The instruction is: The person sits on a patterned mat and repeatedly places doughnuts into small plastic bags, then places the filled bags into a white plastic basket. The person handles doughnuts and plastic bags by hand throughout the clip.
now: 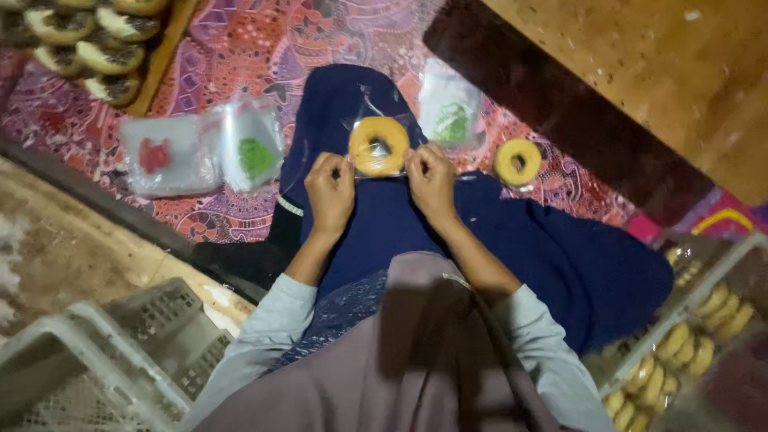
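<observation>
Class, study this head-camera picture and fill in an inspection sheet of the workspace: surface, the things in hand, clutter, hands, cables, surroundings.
Surface: patterned pink cloth on the floor; the person's dark blue lap serves as the work spot.
Things in hand: ring-shaped pastry inside a clear plastic bag, held over the lap.
Clutter: second ring pastry on the cloth; flat clear bags with red and green prints; one more bag.
Hands: left hand and right hand both pinch the bag's edge.
Cables: nothing seen.
Surroundings: tray of topped pastries; grey plastic crate; packed pastries; wooden surface.
</observation>
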